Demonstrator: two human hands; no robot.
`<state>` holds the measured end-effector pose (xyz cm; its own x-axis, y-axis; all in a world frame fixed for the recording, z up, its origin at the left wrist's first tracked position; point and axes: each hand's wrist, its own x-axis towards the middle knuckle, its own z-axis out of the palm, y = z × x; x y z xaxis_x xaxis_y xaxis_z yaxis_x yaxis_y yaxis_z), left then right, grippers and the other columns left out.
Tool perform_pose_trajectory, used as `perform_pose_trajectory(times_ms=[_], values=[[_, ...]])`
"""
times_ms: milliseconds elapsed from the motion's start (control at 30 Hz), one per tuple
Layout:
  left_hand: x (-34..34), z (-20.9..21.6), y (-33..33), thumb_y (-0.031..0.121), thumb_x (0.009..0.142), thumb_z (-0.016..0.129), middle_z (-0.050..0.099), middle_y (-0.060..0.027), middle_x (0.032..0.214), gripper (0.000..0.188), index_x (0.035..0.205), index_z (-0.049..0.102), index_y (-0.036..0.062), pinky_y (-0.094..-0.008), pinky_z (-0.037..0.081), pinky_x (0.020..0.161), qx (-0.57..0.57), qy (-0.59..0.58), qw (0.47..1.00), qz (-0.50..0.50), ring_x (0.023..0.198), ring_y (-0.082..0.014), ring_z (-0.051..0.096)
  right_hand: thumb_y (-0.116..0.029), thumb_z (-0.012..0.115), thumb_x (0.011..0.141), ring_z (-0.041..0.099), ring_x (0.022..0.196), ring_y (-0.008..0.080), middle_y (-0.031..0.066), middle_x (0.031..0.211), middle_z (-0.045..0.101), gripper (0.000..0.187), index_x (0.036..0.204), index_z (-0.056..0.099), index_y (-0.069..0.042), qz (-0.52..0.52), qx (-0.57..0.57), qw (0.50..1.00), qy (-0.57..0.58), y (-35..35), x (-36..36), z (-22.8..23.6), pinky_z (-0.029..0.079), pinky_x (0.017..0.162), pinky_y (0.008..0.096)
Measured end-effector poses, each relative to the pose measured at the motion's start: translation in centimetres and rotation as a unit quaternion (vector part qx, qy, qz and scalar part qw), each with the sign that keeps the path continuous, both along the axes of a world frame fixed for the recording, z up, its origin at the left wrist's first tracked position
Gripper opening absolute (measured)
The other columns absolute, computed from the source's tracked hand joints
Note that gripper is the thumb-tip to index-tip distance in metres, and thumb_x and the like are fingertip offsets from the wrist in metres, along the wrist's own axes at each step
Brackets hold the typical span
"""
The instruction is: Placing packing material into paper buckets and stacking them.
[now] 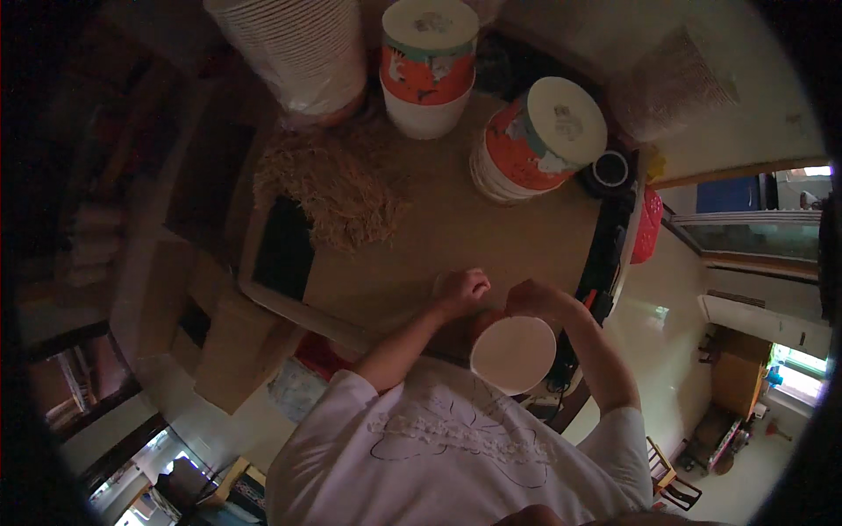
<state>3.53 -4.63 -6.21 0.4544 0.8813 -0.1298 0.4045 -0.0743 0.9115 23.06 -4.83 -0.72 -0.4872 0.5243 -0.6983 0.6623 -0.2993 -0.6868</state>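
Close to my body a round white paper tub (513,355), with a bit of orange on its side, tilts with its pale round face toward me. Just beyond it my left hand (463,292) is closed, its fingers curled in over the table. My right hand (535,301) is closed too, fingers bent down at the tub's far edge. What either hand pinches is too small and dark to make out. Farther left on the brown tabletop (465,219) lies a loose heap of tan shredded straw-like strands (338,188).
At the back stand two stacks of white tubs with orange and green bands, one upright (430,74) and one leaning (539,140). A tall wrapped stack of white tubs (294,53) rises at the far left. A dark roll (610,171) sits by the right edge; cardboard boxes (232,351) are lower left.
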Motion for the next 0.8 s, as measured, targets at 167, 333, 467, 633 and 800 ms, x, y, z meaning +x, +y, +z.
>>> perform_pose_trajectory(times_ms=[167, 333, 467, 633, 800], values=[[0.4, -1.9, -0.4, 0.016, 0.071, 0.052, 0.058, -0.0097, 0.075, 0.012, 0.072, 0.059, 0.006, -0.0344, 0.045, 0.062, -0.004, 0.064, 0.996, -0.065, 0.07, -0.026, 0.057, -0.018, 0.06, 0.07, 0.056, 0.07, 0.0138, 0.0076, 0.073, 0.059, 0.014, 0.076, 0.061, -0.005, 0.063, 0.037, 0.996, -0.042, 0.3, -0.1, 1.7, 0.044, 0.063, 0.0276], [-0.7, -6.6, -2.6, 0.013, 0.075, 0.053, 0.059, -0.0056, 0.073, 0.01, 0.077, 0.057, 0.005, -0.0293, 0.045, 0.063, -0.135, -0.028, 0.989, -0.056, 0.068, -0.017, 0.057, -0.011, 0.061, 0.068, 0.054, 0.065, 0.0132, 0.0062, 0.067, 0.056, 0.01, 0.077, 0.059, -0.005, -0.043, 0.133, 0.99, 0.013, -2.0, 1.9, 3.3, 0.044, 0.059, 0.0277], [-1.8, -7.1, -2.2, 0.009, 0.078, 0.054, 0.055, -0.0017, 0.067, 0.006, 0.077, 0.055, 0.0033, -0.0238, 0.043, 0.057, -0.169, -0.177, 0.969, 0.022, 0.062, -0.0087, 0.052, -0.009, 0.06, 0.067, 0.054, 0.061, 0.0184, 0.0065, 0.064, 0.054, 0.01, 0.076, 0.057, -0.006, 0.01, 0.254, 0.964, -0.073, -3.0, 2.6, 3.0, 0.043, 0.056, 0.0293], [-4.6, 1.5, 1.8, 0.011, 0.079, 0.055, 0.053, -0.0004, 0.06, 0.009, 0.075, 0.055, 0.0028, -0.0207, 0.04, 0.048, -0.157, -0.097, 0.978, 0.103, 0.054, -0.0045, 0.048, -0.013, 0.057, 0.069, 0.056, 0.063, 0.0277, 0.012, 0.067, 0.055, 0.01, 0.075, 0.054, -0.005, -0.061, 0.381, 0.915, -0.12, -1.0, 2.2, 2.0, 0.043, 0.055, 0.0335], [-6.1, 9.3, 2.2, 0.016, 0.078, 0.058, 0.056, -0.0003, 0.06, 0.012, 0.081, 0.06, 0.0045, -0.0191, 0.036, 0.043, -0.224, -0.025, 0.974, 0.018, 0.051, -0.003, 0.047, -0.019, 0.051, 0.074, 0.056, 0.07, 0.0317, 0.0108, 0.077, 0.057, 0.011, 0.076, 0.053, -0.008, -0.195, 0.363, 0.903, -0.119, 0.6, 1.2, 1.2, 0.044, 0.058, 0.0415]])
